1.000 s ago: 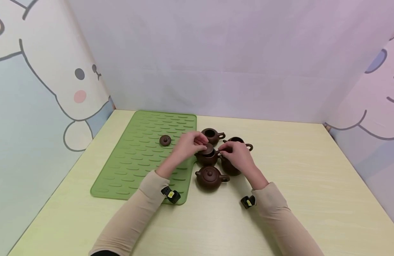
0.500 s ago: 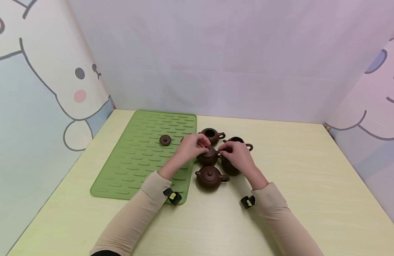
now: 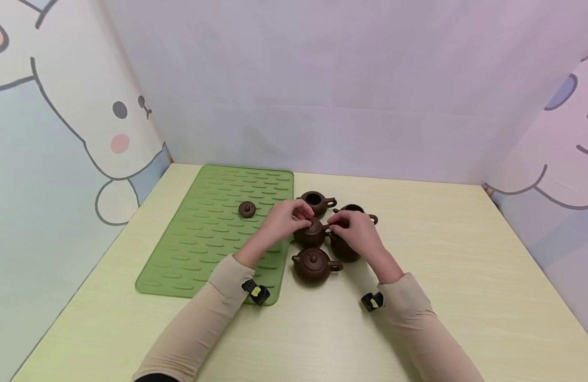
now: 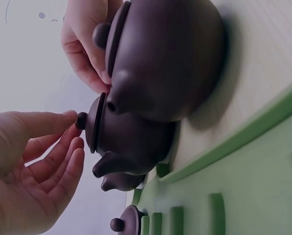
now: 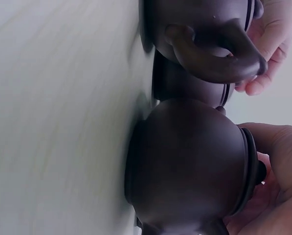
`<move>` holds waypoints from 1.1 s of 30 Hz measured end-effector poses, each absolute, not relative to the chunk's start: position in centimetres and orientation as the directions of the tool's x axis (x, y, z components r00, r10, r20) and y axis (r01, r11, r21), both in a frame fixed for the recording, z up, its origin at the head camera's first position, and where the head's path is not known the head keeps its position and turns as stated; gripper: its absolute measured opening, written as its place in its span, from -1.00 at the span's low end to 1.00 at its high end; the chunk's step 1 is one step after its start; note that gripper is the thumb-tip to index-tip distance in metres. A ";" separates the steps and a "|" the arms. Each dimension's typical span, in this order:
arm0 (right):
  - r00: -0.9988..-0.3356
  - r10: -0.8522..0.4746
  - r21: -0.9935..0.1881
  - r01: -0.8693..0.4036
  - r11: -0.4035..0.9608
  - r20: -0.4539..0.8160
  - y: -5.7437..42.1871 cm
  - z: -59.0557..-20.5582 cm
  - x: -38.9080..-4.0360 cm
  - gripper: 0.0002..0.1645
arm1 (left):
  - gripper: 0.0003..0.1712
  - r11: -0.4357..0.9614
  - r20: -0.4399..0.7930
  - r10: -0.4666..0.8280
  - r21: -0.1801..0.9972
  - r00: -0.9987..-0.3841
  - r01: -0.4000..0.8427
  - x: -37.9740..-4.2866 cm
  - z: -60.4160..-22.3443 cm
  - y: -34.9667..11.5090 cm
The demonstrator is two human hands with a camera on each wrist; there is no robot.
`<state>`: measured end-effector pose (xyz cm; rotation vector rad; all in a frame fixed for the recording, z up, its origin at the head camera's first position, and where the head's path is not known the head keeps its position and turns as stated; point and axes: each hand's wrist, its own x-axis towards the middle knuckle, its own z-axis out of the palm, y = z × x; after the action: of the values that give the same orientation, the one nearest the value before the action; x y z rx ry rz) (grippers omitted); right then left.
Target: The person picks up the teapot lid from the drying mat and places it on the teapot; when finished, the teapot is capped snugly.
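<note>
Lilac bk wall (image 3: 332,79); cartoon-print side walls (image 3: 41,185); lt yellow tbl (image 3: 470,265)

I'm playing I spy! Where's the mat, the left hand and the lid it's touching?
Green mat (image 3: 214,233), head view: bare surface.
Left hand (image 3: 280,218), head view: its middle.
Touched lid (image 4: 93,125), left wrist view: dome.

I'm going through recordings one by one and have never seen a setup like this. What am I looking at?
There is no robot here, only a person's left hand and right hand. The wide picture comes from a camera worn on the head; the two close-ups, which look turned sideways, come from cameras on the wrists. On the pale table stand five dark teapots, grouped beside a green mat where a loose lid lies. The left hand's fingers pinch the knob of the lid resting on the middle teapot. The right hand reaches in beside that pot; its exact hold is partly hidden.
</note>
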<state>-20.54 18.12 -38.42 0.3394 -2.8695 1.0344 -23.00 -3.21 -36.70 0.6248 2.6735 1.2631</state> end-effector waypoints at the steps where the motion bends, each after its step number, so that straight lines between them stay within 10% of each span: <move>1: -0.973 -0.178 -0.624 -0.229 0.747 0.144 18.2 -38.4 -20.6 -0.85 | -0.82 0.569 0.062 0.412 0.761 -0.909 0.310 -23.1 -36.7 -3.3; 33: -0.990 -0.079 -0.668 -0.136 0.732 0.115 21.4 -37.0 -20.0 -0.80 | -0.71 0.554 0.044 0.353 0.795 -0.935 0.247 -24.9 -37.1 -6.6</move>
<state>-20.02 21.45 -37.04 0.1775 -2.8494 1.1088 -24.89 -6.60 -37.07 0.5161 2.6608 1.3334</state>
